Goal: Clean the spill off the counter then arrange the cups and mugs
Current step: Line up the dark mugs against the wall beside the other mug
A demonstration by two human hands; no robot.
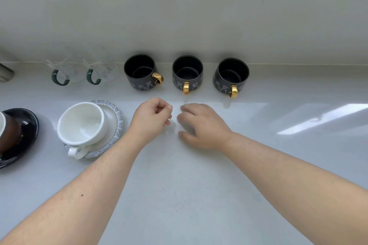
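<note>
Three black mugs with gold handles stand upright in a row along the back wall: the left mug, the middle mug and the right mug. Left of them stand two clear glass cups with green handles. A white cup sits on a clear beaded saucer. A brown cup rests on a black saucer at the left edge. My left hand has its fingers curled in, with nothing visible in it. My right hand, slightly blurred, hovers beside it with fingers spread.
The pale glossy counter reaches from the wall to me, with bright window reflections on its right part. A grey object pokes in at the far left by the wall.
</note>
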